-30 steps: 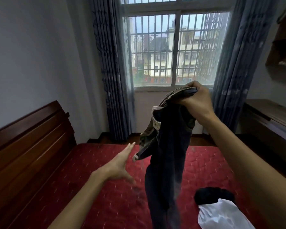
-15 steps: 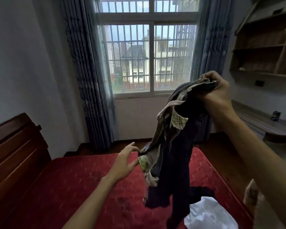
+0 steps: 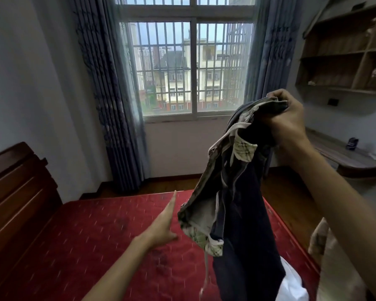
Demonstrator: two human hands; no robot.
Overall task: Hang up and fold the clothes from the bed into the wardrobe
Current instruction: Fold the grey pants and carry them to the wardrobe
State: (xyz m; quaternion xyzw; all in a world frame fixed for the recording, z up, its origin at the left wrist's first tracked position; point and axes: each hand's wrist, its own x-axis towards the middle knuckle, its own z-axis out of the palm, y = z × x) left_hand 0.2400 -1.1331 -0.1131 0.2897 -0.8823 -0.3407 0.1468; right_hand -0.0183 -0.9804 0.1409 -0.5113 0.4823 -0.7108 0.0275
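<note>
The dark trousers (image 3: pixel 243 213) hang in the air above the right half of the bed (image 3: pixel 96 235), clear of the mattress surface. The waistband is bunched at the top, and the garment is partly turned inside out, so pale checked pocket linings show at two places, one near the top and one at the lower left fold. A thin pale cord hangs down from the lower lining. The legs drop out of view at the bottom edge.

The right hand (image 3: pixel 284 120) is raised, with fingers and thumb curled tightly round the bunched waistband, and it carries the full weight of the trousers. The left hand (image 3: pixel 165 222) is extended forward with fingers straight and together, holding nothing. Its fingers lie just beside the lower left fold of the waistband; contact cannot be confirmed.

A white garment (image 3: pixel 291 285) lies on the bed at the lower right, partly hidden behind the trouser legs. The bed has a red quilted cover and a dark wooden headboard (image 3: pixel 15 192) on the left.

Beyond the bed, a barred window (image 3: pixel 189 68) is flanked by blue-grey curtains (image 3: pixel 109 94). On the right wall hangs a wooden shelf unit (image 3: pixel 343 51), and below it stands a desk (image 3: pixel 345 157) with a small dark object (image 3: pixel 352 144) on its top.
</note>
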